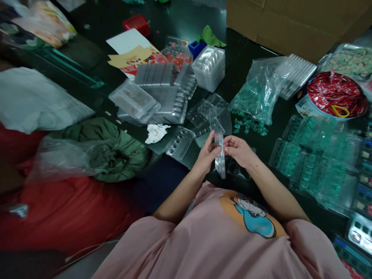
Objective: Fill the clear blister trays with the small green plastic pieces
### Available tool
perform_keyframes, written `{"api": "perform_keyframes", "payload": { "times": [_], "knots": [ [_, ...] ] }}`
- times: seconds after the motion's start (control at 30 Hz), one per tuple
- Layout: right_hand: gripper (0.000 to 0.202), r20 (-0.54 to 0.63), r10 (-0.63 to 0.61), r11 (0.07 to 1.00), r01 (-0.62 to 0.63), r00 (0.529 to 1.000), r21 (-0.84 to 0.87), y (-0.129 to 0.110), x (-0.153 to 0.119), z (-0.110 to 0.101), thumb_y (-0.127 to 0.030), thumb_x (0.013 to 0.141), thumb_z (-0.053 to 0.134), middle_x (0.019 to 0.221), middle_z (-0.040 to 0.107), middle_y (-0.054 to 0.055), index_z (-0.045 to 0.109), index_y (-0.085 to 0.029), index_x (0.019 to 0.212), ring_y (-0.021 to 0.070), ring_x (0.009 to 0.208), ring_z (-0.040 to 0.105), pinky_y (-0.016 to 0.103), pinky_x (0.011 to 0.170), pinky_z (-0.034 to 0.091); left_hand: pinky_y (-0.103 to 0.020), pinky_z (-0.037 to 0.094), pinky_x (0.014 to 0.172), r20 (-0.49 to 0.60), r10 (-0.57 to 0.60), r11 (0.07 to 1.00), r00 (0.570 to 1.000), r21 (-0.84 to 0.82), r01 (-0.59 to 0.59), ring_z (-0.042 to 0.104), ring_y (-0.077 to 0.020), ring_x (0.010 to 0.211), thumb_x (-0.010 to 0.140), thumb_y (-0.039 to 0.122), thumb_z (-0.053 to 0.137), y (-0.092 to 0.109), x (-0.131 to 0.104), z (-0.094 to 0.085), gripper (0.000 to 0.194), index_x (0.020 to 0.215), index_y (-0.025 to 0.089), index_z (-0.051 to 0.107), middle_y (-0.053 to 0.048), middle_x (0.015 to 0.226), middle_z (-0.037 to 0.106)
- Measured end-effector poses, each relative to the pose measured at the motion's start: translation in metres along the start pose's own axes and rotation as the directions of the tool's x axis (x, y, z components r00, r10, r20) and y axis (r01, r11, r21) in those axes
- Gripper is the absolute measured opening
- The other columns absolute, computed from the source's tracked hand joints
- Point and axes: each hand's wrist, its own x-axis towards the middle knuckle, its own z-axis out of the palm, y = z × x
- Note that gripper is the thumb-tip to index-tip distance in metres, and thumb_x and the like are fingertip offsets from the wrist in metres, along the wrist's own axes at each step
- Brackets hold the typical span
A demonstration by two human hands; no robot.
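Both our left hand [208, 154] and right hand [237, 150] pinch a clear blister shell [220, 166]. It's probably light, flexible: hold its edges.

Person wears a dusty-pink T-shirt [186, 244], soft fabric w/ loose creases. Chest print [260, 223] is a cartoon on a rounded orange patch: grey-&-wht figure at one end, big blue rounded shape at the other, both w/ blk outlines. L sleeve [139, 240] & R sleeve [312, 240] are short, wide, same pink; L hand [208, 153] & R hand [238, 150] are bare.
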Motion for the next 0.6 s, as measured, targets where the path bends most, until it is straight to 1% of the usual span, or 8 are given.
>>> {"api": "perform_keyframes", "payload": {
  "times": [0.07,0.1,0.17,0.23,0.37,0.47,0.53,0.6],
  "knots": [
    [0.032,-0.037,-0.009,1.0,0.01,0.999,0.027,-0.007,0.001,-0.002,-0.025,0.059,0.082,0.07,0.058,-0.004,0.059,-0.02,0.08,0.0093,0.065,0.054,0.024,0.065,0.047,-0.045,0.043,0.105,0.016,-0.023,0.999,1.0,-0.023,0.023,0.046,-0.0311,0.131,0.076,0.046,0.075,0.005,0.001,-0.003,0.081,0.147,0.033,0.04,-0.007,0.154,0.038],
    [0.032,-0.047,-0.019,0.999,0.02,0.999,0.03,-0.009,0.002,-0.003,-0.025,0.059,0.082,0.07,0.058,-0.004,0.059,-0.021,0.081,0.0095,0.065,0.054,0.024,0.065,0.047,-0.045,0.044,0.104,0.045,-0.034,0.999,0.998,-0.035,0.036,0.047,-0.0316,0.13,0.077,0.048,0.074,0.006,0.001,-0.004,0.08,0.148,0.034,0.039,-0.007,0.155,0.036],
    [0.032,-0.048,-0.047,0.999,0.047,0.998,0.011,-0.009,0.003,-0.002,-0.024,0.059,0.081,0.071,0.059,-0.004,0.06,-0.02,0.082,0.0095,0.066,0.054,0.024,0.065,0.047,-0.046,0.043,0.104,0.122,-0.037,0.998,0.992,-0.052,0.043,0.047,-0.0326,0.131,0.076,0.049,0.074,0.007,0.001,-0.003,0.083,0.149,0.033,0.038,-0.007,0.157,0.034],
    [0.03,-0.044,-0.074,0.997,0.074,0.996,-0.02,-0.005,0.004,0.002,-0.023,0.06,0.08,0.071,0.06,-0.004,0.06,-0.02,0.081,0.0091,0.066,0.054,0.023,0.064,0.046,-0.045,0.04,0.108,0.161,-0.028,0.997,0.987,-0.062,0.038,0.044,-0.0325,0.134,0.072,0.046,0.078,0.005,-0.001,-0.001,0.087,0.149,0.033,0.038,-0.007,0.157,0.035],
    [0.029,-0.073,-0.091,0.996,0.089,0.993,-0.023,0.003,0.003,0.011,-0.023,0.06,0.08,0.069,0.06,-0.005,0.06,-0.02,0.08,0.008,0.064,0.054,0.022,0.063,0.045,-0.042,0.036,0.111,0.126,-0.05,0.991,0.991,-0.118,0.065,0.045,-0.0305,0.134,0.068,0.037,0.081,0.004,-0.003,0.003,0.089,0.147,0.03,0.042,-0.007,0.15,0.046],
    [0.032,-0.123,-0.066,0.997,0.071,0.99,0.038,-0.003,0.002,0.011,-0.024,0.058,0.083,0.067,0.058,-0.006,0.059,-0.02,0.078,0.0071,0.06,0.052,0.022,0.061,0.046,-0.042,0.044,0.103,0.106,-0.103,0.97,0.989,-0.21,0.124,0.053,-0.0303,0.126,0.067,0.04,0.079,0.012,0.0,-0.003,0.084,0.143,0.028,0.046,-0.007,0.138,0.057],
    [0.034,-0.142,-0.05,0.994,0.063,0.989,0.093,-0.012,0.003,0.007,-0.025,0.056,0.085,0.066,0.057,-0.007,0.058,-0.021,0.077,0.0066,0.058,0.052,0.021,0.059,0.046,-0.042,0.049,0.095,0.108,-0.156,0.94,0.982,-0.29,0.181,0.058,-0.0303,0.119,0.066,0.043,0.077,0.02,0.003,-0.011,0.079,0.139,0.03,0.049,-0.006,0.133,0.06],
    [0.035,-0.148,-0.057,0.985,0.079,0.987,0.151,-0.021,0.004,0.001,-0.025,0.057,0.085,0.065,0.056,-0.008,0.058,-0.022,0.078,0.0064,0.057,0.051,0.02,0.057,0.045,-0.045,0.051,0.09,0.129,-0.199,0.899,0.971,-0.369,0.233,0.06,-0.0322,0.116,0.068,0.05,0.073,0.027,0.008,-0.018,0.072,0.134,0.031,0.053,-0.006,0.126,0.063]
  ]
}}
